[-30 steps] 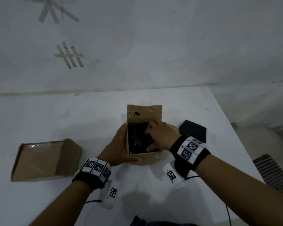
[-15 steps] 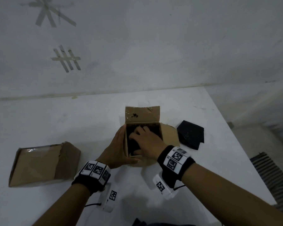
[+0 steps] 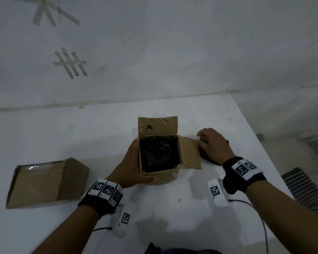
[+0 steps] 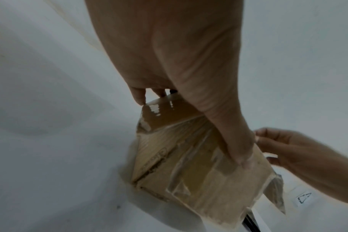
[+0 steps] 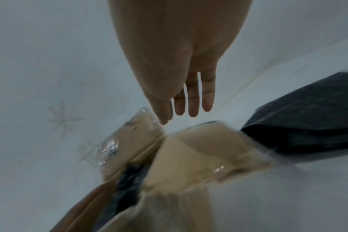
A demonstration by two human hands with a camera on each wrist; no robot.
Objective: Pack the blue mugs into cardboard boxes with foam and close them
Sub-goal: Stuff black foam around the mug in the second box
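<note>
An open cardboard box [image 3: 160,176] stands mid-table with its far and right flaps spread. Inside it is dark foam [image 3: 159,154]; I cannot make out a mug in it. My left hand [image 3: 133,166] grips the box, with the thumb on the front wall and the fingers along the left side, as the left wrist view also shows on the box [image 4: 199,164]. My right hand [image 3: 212,143] is over a black foam piece [image 3: 206,159] just right of the box. Its fingers [image 5: 193,100] are nearly straight above the flap [image 5: 201,153] and the foam piece [image 5: 300,130]. Whether they touch is unclear.
A second cardboard box [image 3: 46,182] lies closed on the white table [image 3: 182,208] at the left. The table's right edge runs close to my right arm, with a striped mat [image 3: 307,195] on the floor beyond. A white wall stands behind.
My right hand has come out of the open box and moved right to the black foam piece. My left hand has kept its hold on the box.
</note>
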